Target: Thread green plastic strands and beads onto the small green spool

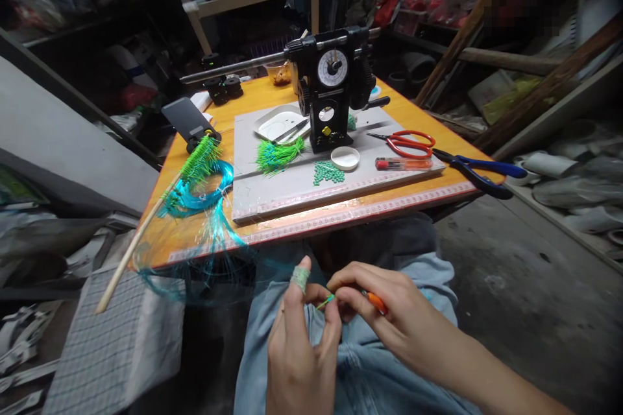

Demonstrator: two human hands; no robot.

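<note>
My left hand point(302, 343) is over my lap, its thumb and a bent finger pinching a small green and blue strand piece point(329, 299). The raised index finger has pale green tape point(299, 279) wrapped round it. Coming in from the right, my right hand point(389, 305) closes its thumb and index finger at the other end of the strand piece. An orange-handled tool point(376, 302) is tucked in that hand; its working end is hidden by the fingers. Green beads point(328, 172) and a bundle of green strands point(278, 155) lie on the grey board point(287, 198).
A black geared device with a dial point(332, 87) stands on the board. Red-handled scissors point(411, 142), an orange cutter point(403, 163) and blue pliers point(479, 168) lie on the right. Blue line coils point(214, 185) and a wooden stick point(131, 249) overhang the table's left edge.
</note>
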